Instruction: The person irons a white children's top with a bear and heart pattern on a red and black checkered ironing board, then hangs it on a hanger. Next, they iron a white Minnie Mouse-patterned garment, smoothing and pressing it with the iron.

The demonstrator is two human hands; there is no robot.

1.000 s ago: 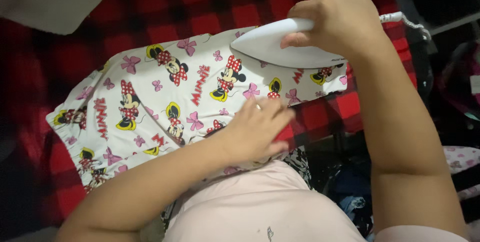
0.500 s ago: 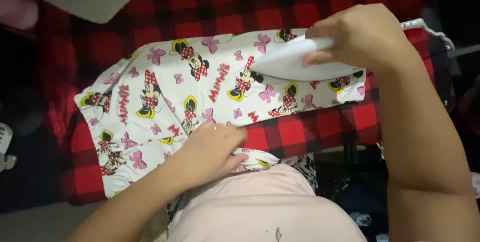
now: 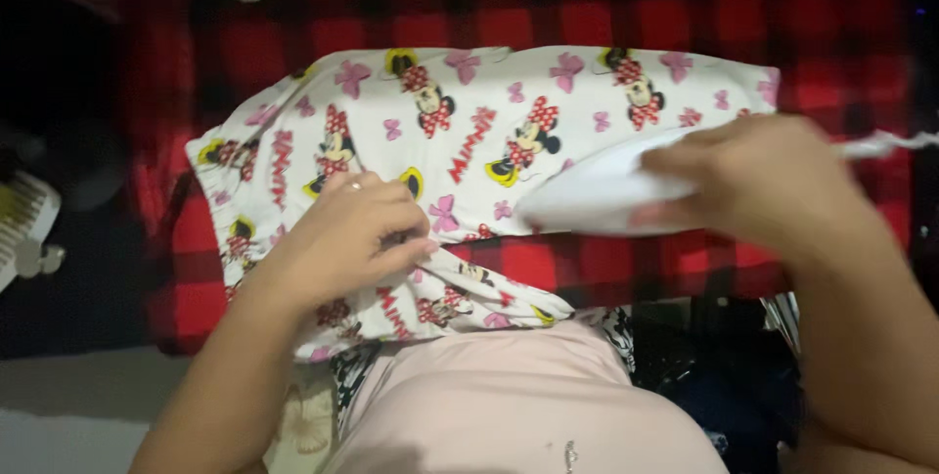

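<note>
Iron [image 3: 606,202] slid left since earlier, blurred, right hand [image 3: 758,190] covering handle

Printed garment [image 3: 509,112] on red-checked surface [image 3: 685,14], perhaps padded

Home ironing spot: red-and-black checked blanket [image 3: 626,4] as pressing surface, printed child's garment [image 3: 469,122] at centre, white iron [image 3: 606,195] at 3 o'clock.
</note>
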